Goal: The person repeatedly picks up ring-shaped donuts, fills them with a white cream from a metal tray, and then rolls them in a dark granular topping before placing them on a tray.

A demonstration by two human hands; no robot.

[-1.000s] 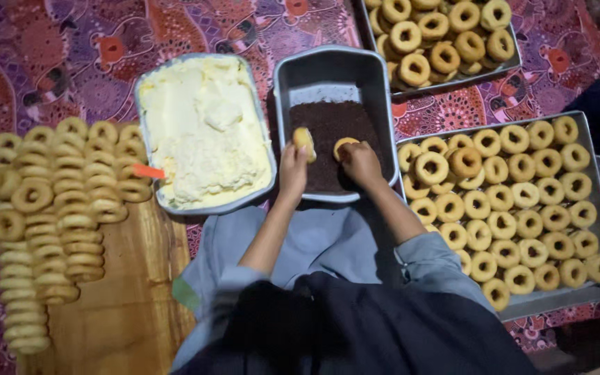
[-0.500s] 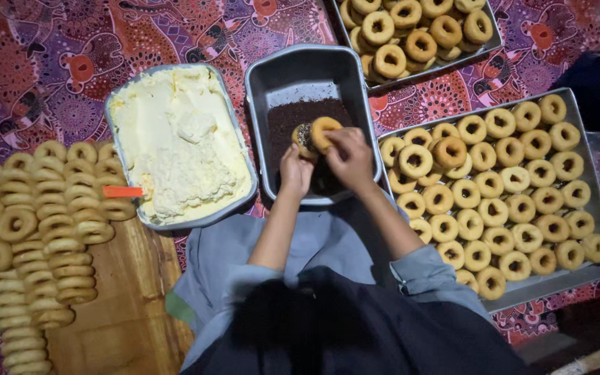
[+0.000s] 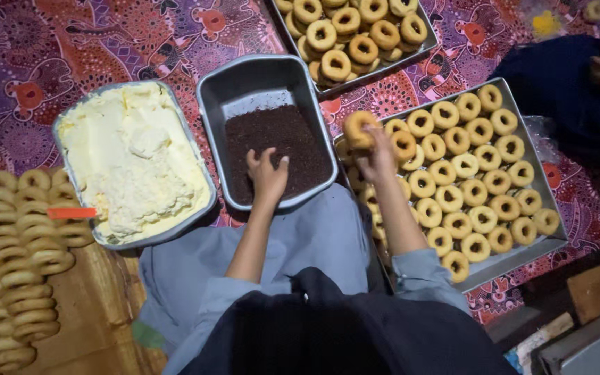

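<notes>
My right hand [image 3: 378,158] holds a ring doughnut [image 3: 358,128] just above the left end of a metal tray [image 3: 522,253] filled with several coated doughnuts. My left hand [image 3: 267,175] rests with fingers spread in a grey metal pan [image 3: 244,83] holding dark brown sprinkles [image 3: 279,135]. It grips nothing. To the left of that pan stands another metal pan [image 3: 196,160] filled with pale yellow cream [image 3: 130,156].
Stacks of plain doughnut rings [image 3: 8,264] lie on a wooden board [image 3: 92,319] at the left, with an orange spatula handle [image 3: 71,213] beside the cream. A second doughnut tray [image 3: 355,35] sits at the top. Another person's dark clothing [image 3: 564,83] is at the right. A patterned cloth [image 3: 71,42] covers the floor.
Both hands were together over the sprinkle pan with the doughnut. My right hand has since carried it right to the tray, while my left hand stayed in the sprinkles.
</notes>
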